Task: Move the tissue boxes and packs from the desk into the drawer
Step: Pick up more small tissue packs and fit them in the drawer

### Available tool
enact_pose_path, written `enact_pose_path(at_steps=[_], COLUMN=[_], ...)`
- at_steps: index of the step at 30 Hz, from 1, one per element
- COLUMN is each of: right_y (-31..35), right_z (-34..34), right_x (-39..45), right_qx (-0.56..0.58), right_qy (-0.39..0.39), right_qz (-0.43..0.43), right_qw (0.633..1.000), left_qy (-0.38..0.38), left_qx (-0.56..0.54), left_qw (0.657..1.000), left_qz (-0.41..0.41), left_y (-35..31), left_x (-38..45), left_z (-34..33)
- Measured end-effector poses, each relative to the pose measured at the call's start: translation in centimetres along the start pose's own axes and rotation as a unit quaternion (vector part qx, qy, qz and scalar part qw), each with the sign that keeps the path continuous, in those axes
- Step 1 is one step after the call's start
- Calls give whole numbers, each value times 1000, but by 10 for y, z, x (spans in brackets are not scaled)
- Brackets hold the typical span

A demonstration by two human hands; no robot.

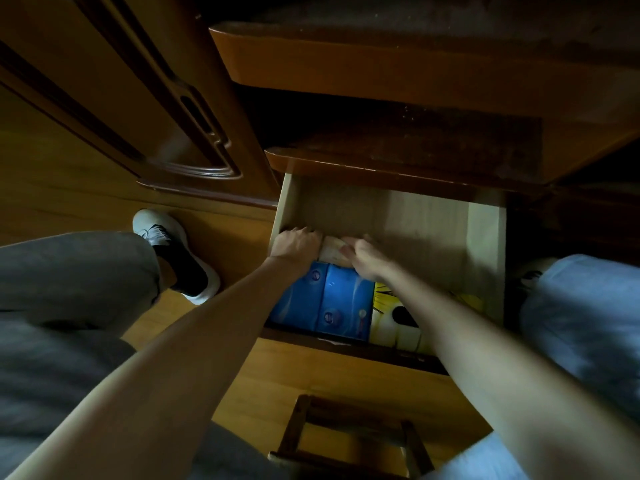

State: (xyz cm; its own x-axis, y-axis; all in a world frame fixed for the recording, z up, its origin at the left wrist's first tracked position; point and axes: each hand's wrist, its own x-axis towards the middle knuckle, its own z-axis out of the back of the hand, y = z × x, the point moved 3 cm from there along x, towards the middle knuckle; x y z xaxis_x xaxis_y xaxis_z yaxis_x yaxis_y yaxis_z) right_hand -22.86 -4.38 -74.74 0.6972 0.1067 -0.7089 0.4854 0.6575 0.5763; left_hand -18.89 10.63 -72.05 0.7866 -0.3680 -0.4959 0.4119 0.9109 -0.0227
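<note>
The open drawer (485, 244) of pale wood juts out below the dark desk. Along its near wall lie two blue tissue packs (329, 299) side by side and a yellow tissue box (391, 317) to their right. Both hands are inside the drawer at its left. My left hand (296, 242) and my right hand (360, 256) grip a small beige tissue pack (330, 251) from either side, just behind the blue packs. Most of that pack is hidden by my fingers.
A wooden cabinet door (145, 109) stands at the left. A small wooden stool (346, 441) sits under me on the wood floor. My left shoe (173, 251) rests left of the drawer, and my knees flank it. The drawer's right half shows bare bottom.
</note>
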Motion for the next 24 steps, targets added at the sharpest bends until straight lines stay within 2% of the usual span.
enact_pose_path(at_steps=[3,5,8,13,16,18,20,24], right_y=[3,5,7,14,32,51,76,131], right_z=[6,14,31,59,81,103,132,197], right_x=[-5,-12,-30,-79,-124,-160,-204,-299], right_qx=[15,51,37,-16,-11,-13,-25,-53], right_qy=[-24,-64,-122,-124,-126,-141,-187,-316], right_qz=[9,15,15,11,47,96,157,265], right_qw=[1000,997,992,992,991,985,969,909], left_qy=[-43,-76,-112,-140,-178,-240,-318,-465], left_qx=[-12,-38,-78,-101,-104,-90,-63,-37], left_qw=[999,996,991,984,976,962,938,869], left_qz=[-23,-25,-18,-44,-69,-94,-122,-163], left_y=[0,2,7,2,-5,-10,-16,-30], left_x=[-5,-15,-34,-72,-103,-128,-157,-206], left_z=[3,10,26,74,121,165,217,327])
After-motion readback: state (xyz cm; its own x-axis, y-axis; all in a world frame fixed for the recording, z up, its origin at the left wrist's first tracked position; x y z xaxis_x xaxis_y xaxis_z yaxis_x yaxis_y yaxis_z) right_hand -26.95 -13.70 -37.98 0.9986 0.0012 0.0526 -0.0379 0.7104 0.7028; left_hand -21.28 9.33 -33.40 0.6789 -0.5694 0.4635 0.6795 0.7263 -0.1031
